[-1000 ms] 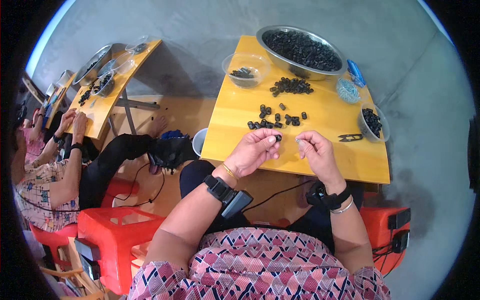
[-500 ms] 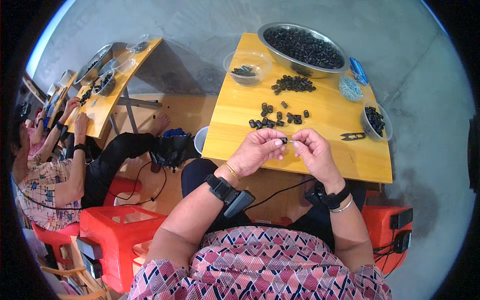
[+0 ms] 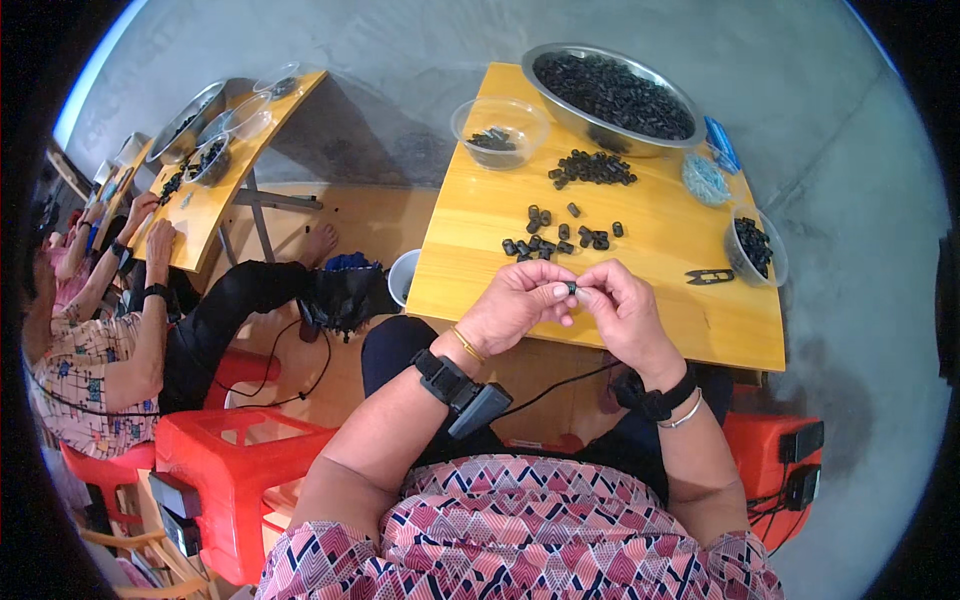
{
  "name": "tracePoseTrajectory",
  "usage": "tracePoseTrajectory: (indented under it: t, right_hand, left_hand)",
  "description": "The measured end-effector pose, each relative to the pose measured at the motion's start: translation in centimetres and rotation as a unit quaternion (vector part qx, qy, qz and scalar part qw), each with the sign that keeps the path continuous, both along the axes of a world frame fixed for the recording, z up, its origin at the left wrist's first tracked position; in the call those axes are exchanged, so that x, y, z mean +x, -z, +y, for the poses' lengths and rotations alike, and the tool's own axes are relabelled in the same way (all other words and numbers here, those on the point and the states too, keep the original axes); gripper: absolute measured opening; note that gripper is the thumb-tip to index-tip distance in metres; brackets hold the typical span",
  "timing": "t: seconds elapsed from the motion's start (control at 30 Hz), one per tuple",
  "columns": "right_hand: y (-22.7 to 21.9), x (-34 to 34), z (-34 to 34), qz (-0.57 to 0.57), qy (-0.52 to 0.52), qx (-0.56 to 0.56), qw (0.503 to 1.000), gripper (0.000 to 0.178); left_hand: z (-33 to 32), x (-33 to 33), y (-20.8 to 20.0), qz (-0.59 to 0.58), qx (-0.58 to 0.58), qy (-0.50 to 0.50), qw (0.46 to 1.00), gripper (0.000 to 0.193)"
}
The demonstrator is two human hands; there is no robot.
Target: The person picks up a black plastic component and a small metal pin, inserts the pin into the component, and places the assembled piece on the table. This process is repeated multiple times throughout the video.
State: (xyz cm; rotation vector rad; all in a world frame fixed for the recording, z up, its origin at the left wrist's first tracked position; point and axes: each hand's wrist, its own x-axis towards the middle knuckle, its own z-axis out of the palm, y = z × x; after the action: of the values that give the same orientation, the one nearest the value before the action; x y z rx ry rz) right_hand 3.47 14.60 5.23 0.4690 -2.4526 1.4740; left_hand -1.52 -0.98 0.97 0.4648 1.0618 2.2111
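Observation:
Between my two hands, just over the table's near edge, sits a small black plastic cylinder. My left hand pinches it between thumb and forefinger. Closed against its right end are the thumb and forefinger of my right hand; what they grip is hidden by the fingertips. Right beyond my hands lie several loose black cylinders of the same kind. Farther back is a denser pile of small black pieces.
On the yellow table stand a large metal bowl of black pieces, a clear bowl, a small tub of pale-blue bits and a tub of black parts. Thread snips lie at right. People work at the left table.
My right hand has come closer to my left. The small silvery bit that showed between its fingers and the black cylinder is now out of sight.

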Motion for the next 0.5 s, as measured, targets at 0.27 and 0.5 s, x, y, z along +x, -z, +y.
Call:
tracePoseTrajectory:
  t: [0.27, 0.5]
  right_hand:
    - [-0.1, -0.4, 1.2, -0.044, 0.032, -0.122, 0.991, 0.01]
    - [-0.2, -0.9, 1.8, -0.068, 0.057, -0.044, 0.995, 0.005]
  left_hand:
    - [-0.8, -0.4, 0.7, -0.086, 0.206, 0.079, 0.972, 0.017]
    - [-0.9, -0.3, 0.6, -0.144, 0.209, 0.053, 0.966, 0.018]
